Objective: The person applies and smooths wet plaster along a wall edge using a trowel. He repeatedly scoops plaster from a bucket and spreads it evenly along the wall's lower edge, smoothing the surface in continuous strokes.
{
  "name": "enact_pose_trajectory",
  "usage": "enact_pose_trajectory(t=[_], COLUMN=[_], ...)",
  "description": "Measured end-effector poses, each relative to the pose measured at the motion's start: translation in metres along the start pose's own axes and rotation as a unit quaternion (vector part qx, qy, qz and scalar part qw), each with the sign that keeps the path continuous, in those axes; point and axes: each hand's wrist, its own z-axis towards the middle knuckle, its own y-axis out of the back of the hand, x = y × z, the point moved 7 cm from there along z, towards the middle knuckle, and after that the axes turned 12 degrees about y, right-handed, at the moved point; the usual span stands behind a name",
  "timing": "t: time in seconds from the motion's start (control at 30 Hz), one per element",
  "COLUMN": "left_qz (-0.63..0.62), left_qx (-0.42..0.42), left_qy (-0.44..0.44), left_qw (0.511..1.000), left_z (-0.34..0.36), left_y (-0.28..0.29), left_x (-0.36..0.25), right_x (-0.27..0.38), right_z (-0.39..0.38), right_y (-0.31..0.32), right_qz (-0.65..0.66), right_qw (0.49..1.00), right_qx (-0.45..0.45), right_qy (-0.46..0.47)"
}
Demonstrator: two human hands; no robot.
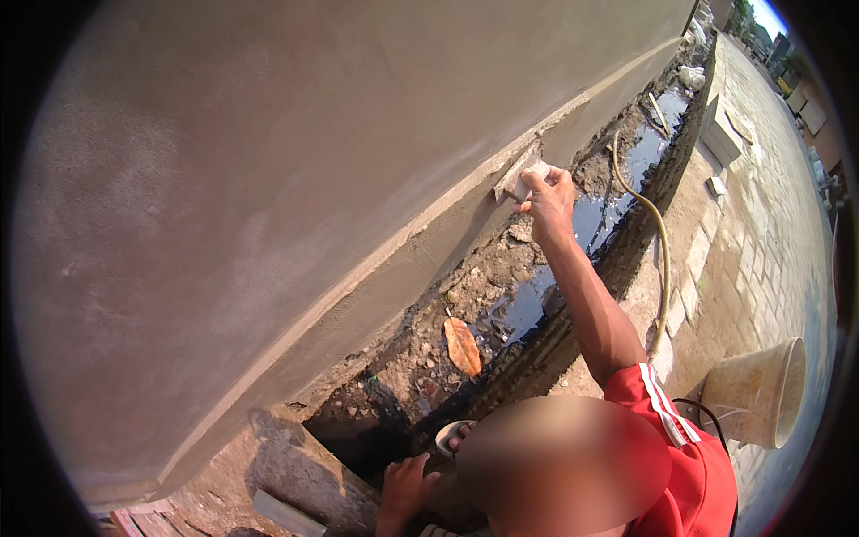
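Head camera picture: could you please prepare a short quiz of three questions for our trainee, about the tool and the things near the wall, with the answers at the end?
1. Which hand holds the flat tool?
2. True or false: the orange-brown leaf lies nearer to the wall than the bucket does.
3. Where does the hose run?
A) Inside the bucket
B) In a curve at the edge of the ditch
C) Across the leaf

Key:
1. The right hand.
2. True.
3. B.
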Motion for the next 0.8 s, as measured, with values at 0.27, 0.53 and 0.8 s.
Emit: enact_pose_trajectory(t=[0.27,0.53,0.8], left_qz=[-0.005,-0.004,-0.008], left_qx=[-0.01,0.001,-0.012], left_qy=[-0.012,-0.009,0.008], left_qw=[1.0,1.0,1.0], left_z=[-0.001,0.001,-0.001], left_y=[0.007,0.007,0.008], left_x=[-0.002,-0.009,-0.005], right_x=[-0.005,0.026,-0.023], right_z=[0.01,0.062,-0.003], right_y=[0.042,0.024,0.072], right_qz=[0.053,-0.031,-0.098], right_qw=[0.998,0.999,0.994], right_qx=[-0.017,-0.025,0.057], right_qy=[0.002,0.029,-0.009])
